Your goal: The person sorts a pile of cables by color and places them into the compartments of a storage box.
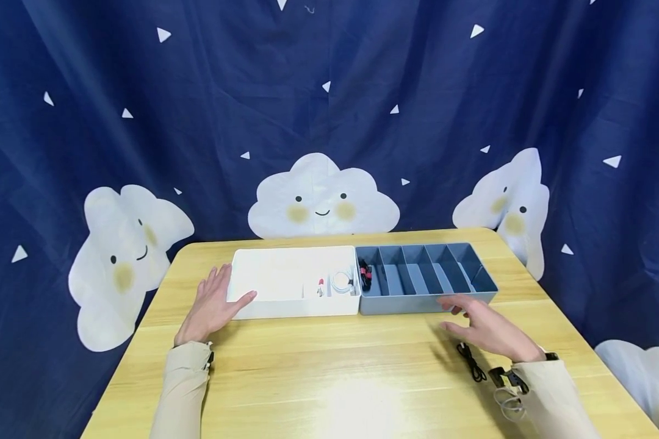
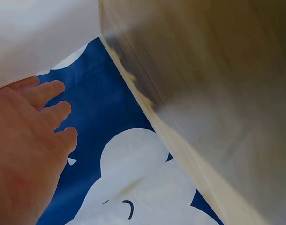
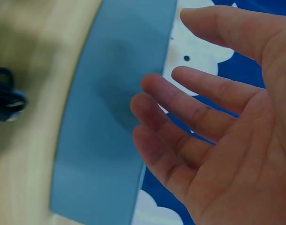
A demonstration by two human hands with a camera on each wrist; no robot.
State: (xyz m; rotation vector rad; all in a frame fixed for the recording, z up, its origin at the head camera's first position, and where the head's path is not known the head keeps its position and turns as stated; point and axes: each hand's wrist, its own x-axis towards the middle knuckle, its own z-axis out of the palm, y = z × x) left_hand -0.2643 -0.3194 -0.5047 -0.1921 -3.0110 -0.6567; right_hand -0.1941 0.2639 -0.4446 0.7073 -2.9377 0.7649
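In the head view my left hand (image 1: 211, 305) is at the near left corner of a white organizer box (image 1: 285, 309), fingers spread and thumb along its front edge. The left wrist view has the fingers against the white side. My right hand (image 1: 489, 326) is held by the front right of a blue-grey divided box (image 1: 401, 305), its fingers loosely bent with nothing in them. Seen from the right wrist, the palm faces the blue-grey wall (image 3: 105, 117). A bundled black cable (image 1: 472, 363) lies on the table below that hand.
The white box holds a coiled white cable (image 1: 342, 281) and a small red-and-white item (image 1: 321, 288). A black-and-red cable bundle (image 1: 365, 275) sits in the blue-grey box's leftmost compartment. By the right sleeve lies a pale looped cable (image 1: 509, 403). A navy curtain (image 1: 329, 122) hangs behind the wooden table (image 1: 307, 378).
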